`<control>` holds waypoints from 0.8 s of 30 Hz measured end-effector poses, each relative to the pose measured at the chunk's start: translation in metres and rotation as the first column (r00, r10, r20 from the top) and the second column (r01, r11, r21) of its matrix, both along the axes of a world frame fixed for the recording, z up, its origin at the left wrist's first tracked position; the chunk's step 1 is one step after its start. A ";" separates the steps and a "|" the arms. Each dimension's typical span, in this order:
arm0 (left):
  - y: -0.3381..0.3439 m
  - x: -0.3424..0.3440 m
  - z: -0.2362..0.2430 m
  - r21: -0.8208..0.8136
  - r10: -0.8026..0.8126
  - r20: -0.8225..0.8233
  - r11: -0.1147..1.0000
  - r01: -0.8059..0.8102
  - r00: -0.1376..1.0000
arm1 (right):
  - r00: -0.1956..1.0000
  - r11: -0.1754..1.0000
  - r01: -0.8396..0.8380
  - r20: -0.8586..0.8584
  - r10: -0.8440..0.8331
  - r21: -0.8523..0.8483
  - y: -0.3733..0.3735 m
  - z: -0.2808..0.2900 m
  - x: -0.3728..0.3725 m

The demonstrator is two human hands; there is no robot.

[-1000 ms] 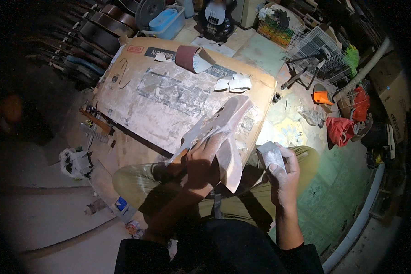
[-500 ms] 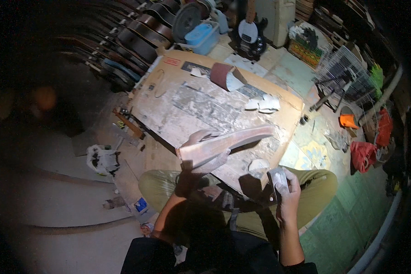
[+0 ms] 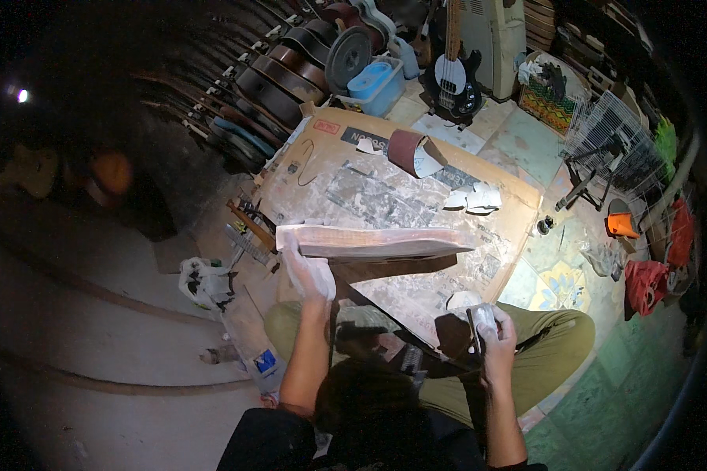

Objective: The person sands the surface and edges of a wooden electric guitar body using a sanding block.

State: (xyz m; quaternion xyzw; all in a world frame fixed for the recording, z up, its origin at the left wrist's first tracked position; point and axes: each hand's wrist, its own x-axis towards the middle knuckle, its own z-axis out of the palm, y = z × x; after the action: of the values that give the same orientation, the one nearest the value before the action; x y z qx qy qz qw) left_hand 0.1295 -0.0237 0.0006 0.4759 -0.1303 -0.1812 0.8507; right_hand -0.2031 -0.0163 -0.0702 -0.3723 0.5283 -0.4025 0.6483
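A long wooden piece (image 3: 377,242), pale with dust and wavy along its edge, is held edge-on over a dusty cardboard sheet (image 3: 518,184). My left hand (image 3: 310,271) grips its left end from below, with part of the fingers hidden behind the wood. Off to the right, above my knee, my right hand (image 3: 499,341) is closed around a small grey sanding block (image 3: 479,319), apart from the wood. A roll of brown sandpaper (image 3: 404,155) stands on the cardboard's far side. Near it lie folded white paper pieces (image 3: 473,198).
Several guitars (image 3: 267,94) lean in a row at the far left. A black electric guitar (image 3: 453,82) stands at the back, beside a clear tub (image 3: 381,86). On the right are a wire cage (image 3: 609,129), a tripod (image 3: 585,180) and a red cloth (image 3: 644,284).
The wooden piece has turned level and shifted left with my left hand, which now grips its end. My right hand still holds the sanding block. The whole view has shifted somewhat.
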 end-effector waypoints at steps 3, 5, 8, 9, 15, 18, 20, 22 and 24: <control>0.024 -0.017 0.008 0.373 -0.328 0.257 0.901 0.220 0.909 | 0.999 1.000 -0.013 -0.051 0.013 -0.003 -0.008 -0.004 0.009; 0.030 -0.023 0.010 0.428 -0.438 0.383 0.864 0.264 0.813 | 0.999 0.999 -0.033 -0.004 0.034 0.017 -0.018 0.023 0.024; 0.033 -0.036 0.016 0.478 -0.595 0.493 0.795 0.374 0.635 | 0.997 0.968 -0.082 -0.022 0.079 -0.236 -0.030 0.051 0.050; 0.038 -0.040 0.013 0.513 -0.593 0.575 0.798 0.316 0.564 | 0.993 0.950 -0.114 -0.011 0.116 -0.290 -0.030 0.059 0.061; 0.042 -0.072 0.022 0.628 -0.727 0.390 0.659 0.415 0.565 | 0.961 0.834 -0.275 -0.162 0.223 -0.479 -0.044 0.072 0.084; 0.045 -0.081 0.022 0.613 -0.763 0.205 0.589 0.527 0.613 | 0.953 0.767 -0.292 -0.243 0.181 -0.572 -0.041 0.065 0.088; 0.045 -0.078 0.008 0.617 -0.746 0.360 0.641 0.457 0.560 | 0.949 0.752 -0.298 -0.267 0.167 -0.587 -0.036 0.069 0.089; 0.044 -0.073 -0.004 0.570 -0.752 0.366 0.647 0.506 0.549 | 0.947 0.809 -0.318 -0.207 0.246 -0.495 -0.023 0.089 0.088; 0.047 -0.078 -0.009 0.517 -0.773 0.309 0.626 0.584 0.555 | 0.955 0.724 -0.298 -0.192 0.228 -0.622 -0.013 0.101 0.084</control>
State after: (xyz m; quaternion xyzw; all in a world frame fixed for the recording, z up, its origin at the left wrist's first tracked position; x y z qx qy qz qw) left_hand 0.0513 0.0230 -0.0086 0.5606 -0.4890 -0.3899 0.5428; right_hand -0.1190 -0.0291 0.0303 -0.6633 0.3317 -0.4436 0.5033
